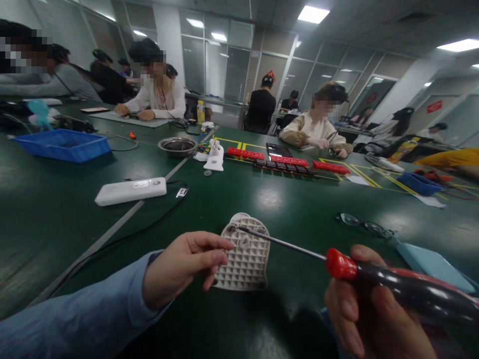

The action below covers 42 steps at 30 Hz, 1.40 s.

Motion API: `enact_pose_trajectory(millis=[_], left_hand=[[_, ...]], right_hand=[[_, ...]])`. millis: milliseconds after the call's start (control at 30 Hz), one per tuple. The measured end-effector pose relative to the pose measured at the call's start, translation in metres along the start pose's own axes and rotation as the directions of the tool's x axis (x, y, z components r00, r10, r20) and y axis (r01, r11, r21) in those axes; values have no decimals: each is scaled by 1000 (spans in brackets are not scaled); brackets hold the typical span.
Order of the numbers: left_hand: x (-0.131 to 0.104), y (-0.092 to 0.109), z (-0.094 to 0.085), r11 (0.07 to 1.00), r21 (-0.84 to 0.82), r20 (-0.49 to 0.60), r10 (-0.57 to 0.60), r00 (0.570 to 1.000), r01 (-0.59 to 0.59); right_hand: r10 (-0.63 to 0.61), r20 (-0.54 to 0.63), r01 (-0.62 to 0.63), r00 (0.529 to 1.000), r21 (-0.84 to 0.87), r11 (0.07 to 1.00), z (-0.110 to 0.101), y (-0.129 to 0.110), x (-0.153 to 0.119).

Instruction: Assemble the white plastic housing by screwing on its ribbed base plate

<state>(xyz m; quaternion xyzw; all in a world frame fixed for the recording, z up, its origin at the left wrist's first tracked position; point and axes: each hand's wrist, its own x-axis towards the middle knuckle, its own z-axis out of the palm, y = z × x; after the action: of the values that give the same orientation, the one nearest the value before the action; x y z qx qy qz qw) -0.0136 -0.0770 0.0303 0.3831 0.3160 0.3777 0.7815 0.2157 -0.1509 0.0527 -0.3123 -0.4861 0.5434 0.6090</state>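
Observation:
My right hand (368, 304) is wrapped round the thick black-and-red handle of a screwdriver (295, 248). Its long metal shaft reaches left, the tip over the upper part of a white plastic piece with a ribbed grid (245, 262). That piece lies on the green table, rounded at the top, with round posts among the ribs. At its left edge is my left hand (187, 262), thumb and forefinger drawn together in front of the grid. Whatever they pinch, if anything, is too small to make out.
Eyeglasses (364, 224) and a light-blue case (430, 264) lie at right. A white box-shaped device (130, 191) with a black cable sits at left, before a blue tray (65, 144) and metal bowl (177, 145). Red strips (288, 160) lie farther back; people sit beyond.

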Motion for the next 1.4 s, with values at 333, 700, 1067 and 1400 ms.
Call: enact_pose_trajectory(millis=[333, 700, 1067, 1400], left_hand=[[-1, -4, 0, 984, 128, 53, 118, 992, -124], [-3, -2, 3, 966, 232, 83, 95, 992, -112], [-10, -1, 6, 832, 488, 92, 254, 963, -266], [-11, -5, 5, 728, 597, 101, 350, 931, -338]], right_hand=[[-245, -410, 214, 879, -119, 969, 6, 6, -6], [-434, -315, 363, 844, -261, 895, 16, 27, -12], [-174, -260, 142, 950, -139, 980, 13, 10, -3], [-120, -270, 103, 955, -75, 992, 16, 12, 2]])
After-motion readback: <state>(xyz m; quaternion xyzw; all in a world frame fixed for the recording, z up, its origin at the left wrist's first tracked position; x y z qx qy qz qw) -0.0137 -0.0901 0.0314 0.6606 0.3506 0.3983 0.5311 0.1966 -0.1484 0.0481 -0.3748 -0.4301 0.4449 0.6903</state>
